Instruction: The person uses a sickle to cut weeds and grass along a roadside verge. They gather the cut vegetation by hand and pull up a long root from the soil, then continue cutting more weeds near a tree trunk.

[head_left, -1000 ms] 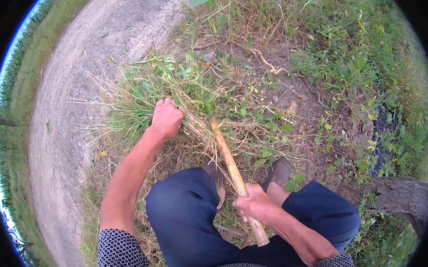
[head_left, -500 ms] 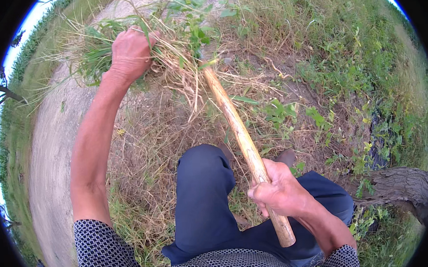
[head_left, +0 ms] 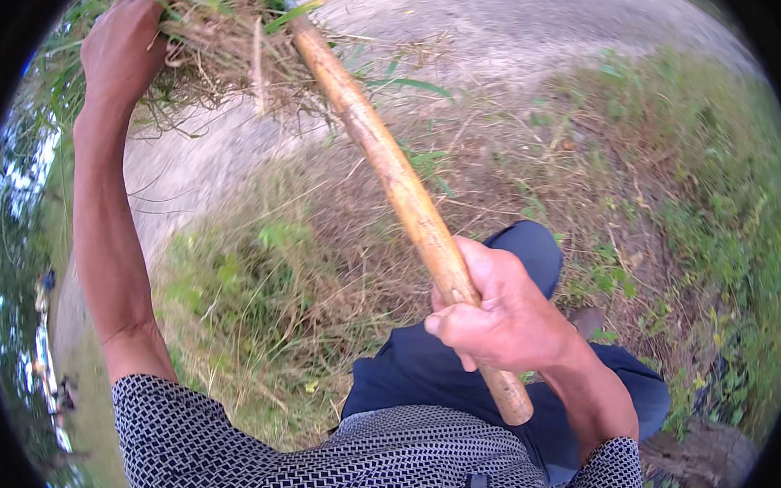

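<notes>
Grass (head_left: 222, 54) is at the top left of my view, a loose bunch mixing green blades and dry straw stems, partly cut off by the frame edge. It's up off the ground, path (head_left: 520, 25) showing below it and to its right.

Left hand (head_left: 124, 50): arm nearly straight out, fist closed on the bunch, back of hand toward me. Most fingers turned away, so can't tell exactly how many stems I have.

Right hand (head_left: 509, 313): wrapped firmly around a handle (head_left: 388, 169), thumb along the near side. Grip sits low, short butt end sticking out below my fist, over my lap. Handle is plain wood, tan with darker marks, slanting up and left to the bunch. Sliver of grey at its top end, right beside the grass; rest of that end is hidden, can't tell its shape.

Under me: dark blue trousers (head_left: 406, 371), knees bent, one knee just behind the right hand. Patterned shirt (head_left: 367, 462) fills the bottom. Brown shoe (head_left: 587, 320) between the knees, partly visible. Weeds (head_left: 251, 282) left of my legs, blurred. Trunk (head_left: 711, 452) lower right, lying near the frame edge.
</notes>
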`<state>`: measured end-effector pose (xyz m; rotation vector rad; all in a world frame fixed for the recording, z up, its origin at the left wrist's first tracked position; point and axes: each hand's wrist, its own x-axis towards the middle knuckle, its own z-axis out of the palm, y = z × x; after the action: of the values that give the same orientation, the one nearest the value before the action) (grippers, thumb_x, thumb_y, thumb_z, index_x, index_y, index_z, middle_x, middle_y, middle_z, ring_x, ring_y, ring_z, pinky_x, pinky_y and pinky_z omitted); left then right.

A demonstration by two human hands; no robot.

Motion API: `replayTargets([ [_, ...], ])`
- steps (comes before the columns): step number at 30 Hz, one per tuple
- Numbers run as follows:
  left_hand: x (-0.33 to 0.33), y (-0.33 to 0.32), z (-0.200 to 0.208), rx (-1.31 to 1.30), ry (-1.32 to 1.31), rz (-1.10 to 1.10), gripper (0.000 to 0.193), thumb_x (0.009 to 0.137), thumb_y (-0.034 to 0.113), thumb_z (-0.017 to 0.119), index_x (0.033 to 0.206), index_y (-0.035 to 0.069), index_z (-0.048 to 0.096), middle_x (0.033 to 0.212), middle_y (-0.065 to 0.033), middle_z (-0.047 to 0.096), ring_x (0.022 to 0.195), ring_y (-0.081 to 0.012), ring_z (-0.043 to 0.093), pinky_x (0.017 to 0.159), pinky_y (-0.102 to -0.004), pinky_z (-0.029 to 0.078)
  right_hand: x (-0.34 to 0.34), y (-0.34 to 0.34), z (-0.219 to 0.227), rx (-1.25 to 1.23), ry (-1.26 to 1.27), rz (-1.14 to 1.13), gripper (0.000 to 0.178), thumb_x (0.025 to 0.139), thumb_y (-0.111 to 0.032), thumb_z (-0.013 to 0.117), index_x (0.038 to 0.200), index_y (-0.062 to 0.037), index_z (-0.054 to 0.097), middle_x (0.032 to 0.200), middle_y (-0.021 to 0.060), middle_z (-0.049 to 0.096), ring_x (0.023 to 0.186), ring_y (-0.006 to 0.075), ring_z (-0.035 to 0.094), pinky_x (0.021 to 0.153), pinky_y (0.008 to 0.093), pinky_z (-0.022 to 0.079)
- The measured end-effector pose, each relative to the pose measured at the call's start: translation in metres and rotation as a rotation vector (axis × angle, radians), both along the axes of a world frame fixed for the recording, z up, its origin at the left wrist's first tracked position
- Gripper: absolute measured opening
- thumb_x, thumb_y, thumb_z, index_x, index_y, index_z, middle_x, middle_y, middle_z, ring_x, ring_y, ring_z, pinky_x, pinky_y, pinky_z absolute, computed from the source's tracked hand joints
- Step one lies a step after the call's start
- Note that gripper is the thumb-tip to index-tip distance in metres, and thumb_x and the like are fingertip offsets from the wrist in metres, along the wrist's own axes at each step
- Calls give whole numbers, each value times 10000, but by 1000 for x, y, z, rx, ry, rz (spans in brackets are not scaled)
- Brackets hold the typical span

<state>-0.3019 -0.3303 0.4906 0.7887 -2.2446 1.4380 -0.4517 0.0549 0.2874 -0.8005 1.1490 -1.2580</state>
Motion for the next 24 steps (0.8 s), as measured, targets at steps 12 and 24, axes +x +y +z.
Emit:
replayTargets([
  [12, 289, 44, -98, 743, -437, 658, 226, 791, -120, 671, 918, 63, 703, 922, -106, 718, 911, -279, 736, 842, -433, 652, 175, -21, -54, 334, -213, 644, 176, 935, -36, 723, 986, -10, 556, 668, 39, 594, 506, 117, 587, 430, 293, 467],
  [24, 380, 9, -477, 1070, -236, 280, 577, 783, 95, 803, 1329, 128, 620, 1186, -145, 696, 1194, -357, 634, 970, -498, 488, 127, -3, -108, 348, 291, -282, 166, 940, -43, 660, 992, -20, 505, 703, 44, 557, 502, 129, 559, 448, 303, 509],
])
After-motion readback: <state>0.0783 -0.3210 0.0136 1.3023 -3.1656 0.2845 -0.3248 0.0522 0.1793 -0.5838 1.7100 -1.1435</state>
